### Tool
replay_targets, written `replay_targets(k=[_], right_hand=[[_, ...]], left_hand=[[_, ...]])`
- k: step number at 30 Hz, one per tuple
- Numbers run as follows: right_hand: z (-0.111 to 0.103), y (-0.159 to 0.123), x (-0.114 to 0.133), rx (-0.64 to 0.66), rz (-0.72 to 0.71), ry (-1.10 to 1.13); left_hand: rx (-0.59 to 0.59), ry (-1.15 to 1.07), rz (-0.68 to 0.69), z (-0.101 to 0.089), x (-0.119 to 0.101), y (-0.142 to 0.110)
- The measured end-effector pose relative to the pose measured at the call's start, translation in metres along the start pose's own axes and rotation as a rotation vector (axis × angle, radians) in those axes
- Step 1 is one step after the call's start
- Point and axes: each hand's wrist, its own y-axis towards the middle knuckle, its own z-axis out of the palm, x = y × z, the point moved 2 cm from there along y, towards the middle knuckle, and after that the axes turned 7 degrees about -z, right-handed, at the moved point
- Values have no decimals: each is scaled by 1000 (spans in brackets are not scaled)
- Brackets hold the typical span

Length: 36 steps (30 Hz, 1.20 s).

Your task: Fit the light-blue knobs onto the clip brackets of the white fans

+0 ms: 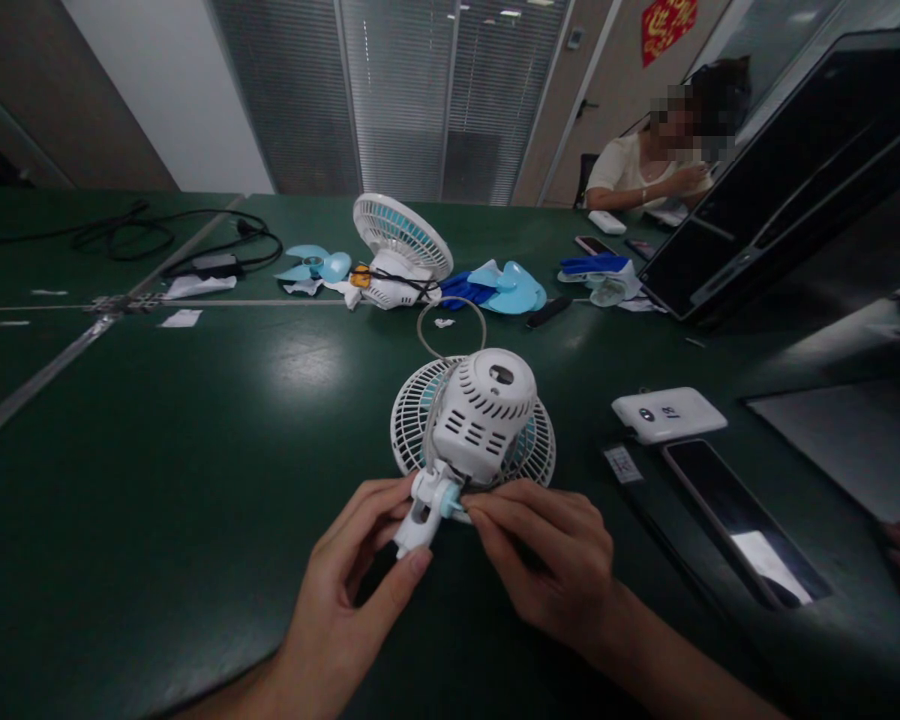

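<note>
A small white fan (487, 410) lies face down on the green table, its motor housing pointing up and its grille flat beneath. Light blue blades show through the grille slots. My left hand (360, 570) pinches the white neck bracket (414, 535) joined to the housing's near side. With thumb and fingertips, my right hand (547, 540) grips a light blue knob (450, 499) at the bracket's joint. The fingertips partly cover the knob. A thin pale cable (485, 325) loops up behind the fan.
Another white fan (403, 240), loose blue blades (514, 288) and gloves (604, 275) lie farther back. Right of my hands are a phone (746, 520) and a white device (669, 413). Black cable (247, 235) coils back left. A person (645, 170) sits across, beside a large black panel (795, 180).
</note>
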Motion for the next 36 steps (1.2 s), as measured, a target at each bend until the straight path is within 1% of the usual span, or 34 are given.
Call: replay_targets(k=[4, 10, 12, 14, 16, 19, 21, 22, 24, 27, 29, 31, 34, 35, 36], right_hand=[[3, -2, 1, 41, 26, -16], [2, -3, 5, 48, -33, 18], [2, -3, 3, 61, -21, 1], [3, -3, 1, 67, 4, -17], [6, -3, 0, 115, -32, 1], [8, -4, -1, 240, -115, 62], [8, -5, -3, 279, -105, 75], [7, -5, -5, 272, -84, 70], [5, -7, -7, 240, -64, 50], [4, -10, -10, 210, -56, 42], [5, -10, -11, 216, -46, 70], [6, -10, -11, 230, -32, 103], [9, -10, -9, 269, -16, 128], [11, -10, -8, 277, -13, 131], [12, -10, -7, 284, -8, 132]], left_hand=[[-15, 11, 11, -1, 2, -1], [-9, 112, 46, -2, 3, 0], [45, 235, 94, -1, -2, 5], [128, 396, 139, 0, -10, 10], [179, 511, 175, -1, -17, 16], [193, 567, 223, -7, -25, 25], [204, 589, 226, -16, -28, 32], [202, 608, 215, -21, -28, 36], [161, 680, 189, -36, -30, 46], [30, 781, 159, -64, -32, 58], [-69, 813, 124, -88, -33, 62], [-179, 857, 83, -116, -35, 61], [-367, 913, 24, -166, -38, 54], [-458, 937, -15, -185, -38, 51], [-579, 968, -74, -203, -38, 50]])
